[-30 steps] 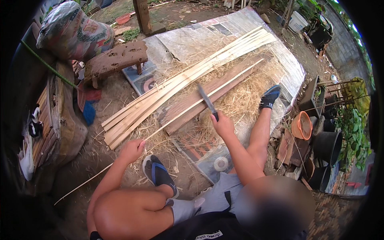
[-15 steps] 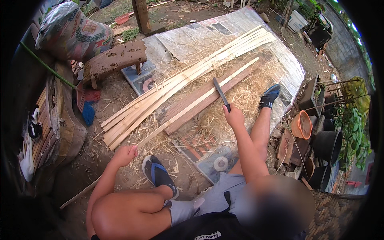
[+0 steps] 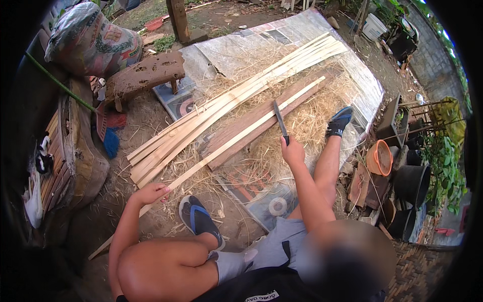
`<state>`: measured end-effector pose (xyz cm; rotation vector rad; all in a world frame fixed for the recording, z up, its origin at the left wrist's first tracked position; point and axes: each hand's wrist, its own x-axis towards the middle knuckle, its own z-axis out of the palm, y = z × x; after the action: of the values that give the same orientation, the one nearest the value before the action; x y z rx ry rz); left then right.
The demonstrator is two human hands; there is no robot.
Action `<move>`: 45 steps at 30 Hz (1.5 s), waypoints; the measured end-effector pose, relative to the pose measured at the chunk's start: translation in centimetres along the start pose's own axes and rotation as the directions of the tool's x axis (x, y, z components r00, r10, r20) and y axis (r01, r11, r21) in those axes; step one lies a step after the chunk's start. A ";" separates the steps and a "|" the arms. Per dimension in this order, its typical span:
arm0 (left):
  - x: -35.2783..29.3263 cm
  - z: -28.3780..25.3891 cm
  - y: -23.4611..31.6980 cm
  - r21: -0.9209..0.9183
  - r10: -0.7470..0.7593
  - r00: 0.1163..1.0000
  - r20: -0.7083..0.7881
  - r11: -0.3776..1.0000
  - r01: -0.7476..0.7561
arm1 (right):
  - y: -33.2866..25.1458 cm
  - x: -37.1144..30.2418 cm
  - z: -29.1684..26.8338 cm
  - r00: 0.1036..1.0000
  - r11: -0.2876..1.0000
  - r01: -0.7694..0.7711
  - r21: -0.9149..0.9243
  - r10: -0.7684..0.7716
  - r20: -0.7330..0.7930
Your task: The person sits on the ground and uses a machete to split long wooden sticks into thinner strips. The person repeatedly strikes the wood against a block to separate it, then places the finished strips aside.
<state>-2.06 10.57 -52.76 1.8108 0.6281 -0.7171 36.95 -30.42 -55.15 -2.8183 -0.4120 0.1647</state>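
My left hand [image 3: 152, 194] is closed around a long pale bamboo-like strip [image 3: 187, 177] near its lower end. The strip runs up over a dark brown wooden board [image 3: 221, 157], and its tail sticks out past my wrist toward the lower left. In my right hand [image 3: 293, 151] I grip the black handle of a long-bladed knife [image 3: 279, 117]. Its blade points away from me and lies against or just above the strip on the board. Left of the board a loose bundle of similar pale strips [image 3: 216, 111] is spread lengthwise.
Curly shavings [image 3: 274, 143] lie around the board on a printed sheet [image 3: 359, 75]. A low brown bench [image 3: 146, 78] and a stuffed sack [image 3: 93, 43] stand at the left. To the right are an orange pot [image 3: 380, 157] and black buckets [image 3: 411, 183]. My sandalled feet flank the board.
The strip has slid slightly up and away along the board. My left hand has shifted a little left and down along it. The knife has moved slightly nearer to me.
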 end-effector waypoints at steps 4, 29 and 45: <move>1.4 5.6 6.7 0.595 0.306 0.895 -0.323 0.802 -0.059 | -7.3 -8.3 1.7 0.925 0.931 0.322 0.174 -0.348 0.152; -5.2 0.8 -0.8 0.620 0.320 0.905 -0.280 0.780 -0.084 | 0.7 0.8 -1.0 0.993 0.995 0.088 -0.048 -0.092 -0.068; -6.0 -2.4 -4.5 -0.190 -0.147 0.976 0.162 0.966 0.177 | -1.7 -2.1 1.0 0.981 0.982 0.177 0.059 -0.181 0.067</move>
<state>-8.90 13.73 -50.57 1.5156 0.7301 -0.8558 34.38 -29.27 -55.43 -2.7122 -0.6643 0.2362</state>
